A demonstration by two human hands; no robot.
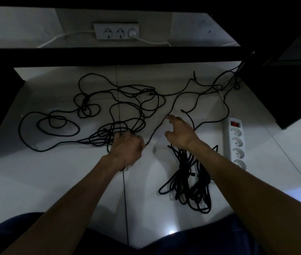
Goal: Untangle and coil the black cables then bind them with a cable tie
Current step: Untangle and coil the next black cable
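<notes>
A long black cable (94, 102) lies in loose tangled loops across the white tiled floor (54, 181). My left hand (126, 149) grips a small gathered bunch of its loops (107, 135) at floor level. One strand runs from that hand up and right towards my right hand (180, 131), which hovers with fingers spread, the forefinger reaching the strand near its bend. Under my right forearm lies a second black cable bundle (190, 183), roughly coiled. No cable tie is visible.
A white power strip (235, 142) with a red switch lies at the right. A dark frame bar (118, 56) crosses the floor beyond the cables. On the wall behind sits a white socket plate (116, 31) with white leads. My knees fill the bottom edge.
</notes>
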